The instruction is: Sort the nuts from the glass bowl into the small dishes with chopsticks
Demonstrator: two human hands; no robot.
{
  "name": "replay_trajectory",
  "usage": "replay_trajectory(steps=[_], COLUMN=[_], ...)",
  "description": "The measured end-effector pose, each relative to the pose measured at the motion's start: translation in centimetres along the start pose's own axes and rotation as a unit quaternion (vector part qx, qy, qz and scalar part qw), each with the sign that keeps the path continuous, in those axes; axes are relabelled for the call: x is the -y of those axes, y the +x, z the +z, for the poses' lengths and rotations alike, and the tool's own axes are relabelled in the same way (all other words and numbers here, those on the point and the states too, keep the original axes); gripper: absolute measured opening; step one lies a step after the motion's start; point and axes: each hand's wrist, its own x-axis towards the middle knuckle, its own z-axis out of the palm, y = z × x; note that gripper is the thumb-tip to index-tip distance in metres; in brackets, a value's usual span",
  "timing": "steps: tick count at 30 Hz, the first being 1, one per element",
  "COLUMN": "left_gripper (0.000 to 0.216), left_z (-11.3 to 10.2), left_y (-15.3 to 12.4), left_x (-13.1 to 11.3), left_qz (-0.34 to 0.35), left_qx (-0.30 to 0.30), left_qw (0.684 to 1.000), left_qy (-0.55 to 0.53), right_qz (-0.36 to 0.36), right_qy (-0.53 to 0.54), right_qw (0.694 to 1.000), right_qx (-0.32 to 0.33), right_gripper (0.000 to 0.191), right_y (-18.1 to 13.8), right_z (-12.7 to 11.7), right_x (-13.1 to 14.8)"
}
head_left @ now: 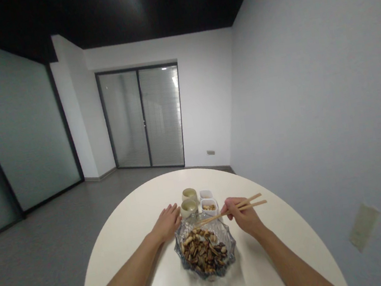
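Note:
My right hand [241, 214] grips a pair of wooden chopsticks [253, 203], whose tips reach left over the far part of a clear glass bowl [233, 247]. In the bowl lies a heap of dark sunflower seeds [204, 254] mixed with some peanuts [188, 240]. Whether the tips hold a piece is too small to tell. My left hand [167, 222] rests flat on the table left of the bowl, its fingers stretched out close to a greenish cup [188, 207]. Behind the bowl, a small white container [210, 212] has peanuts inside.
A second greenish cup [189, 194] and a second white container [206, 194] stand just behind the first ones. Everything sits on a round white table [133, 213]. A white wall [312, 96] runs along the right. Glass doors [144, 121] stand at the back.

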Motion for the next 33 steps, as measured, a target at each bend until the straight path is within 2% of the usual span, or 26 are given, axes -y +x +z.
replay_trajectory(steps=[8,18,28,33], left_gripper=[0.05,0.048,0.051,0.052], left_z=[-0.1,0.1,-0.1,0.2], left_y=[0.4,0.5,0.0,0.0], left_x=[-0.4,-0.3,-0.2,0.2], left_qz=[-0.001,0.002,0.003,-0.005], left_qx=[-0.001,-0.006,-0.002,0.001], left_qw=[1.0,1.0,1.0,1.0], left_qy=[0.002,-0.004,0.001,-0.002], right_qz=[-0.008,-0.01,0.007,0.002], right_qy=[0.011,-0.003,-0.007,-0.027], right_qw=[0.995,0.991,0.998,0.999], right_qx=[0.095,0.132,0.054,-0.036], right_gripper=[0.054,0.052,0.056,0.056], right_y=[-0.3,-0.4,0.0,0.4], right_z=[0.9,1.1,0.1,-1.3], right_x=[0.4,0.9,0.5,0.0])
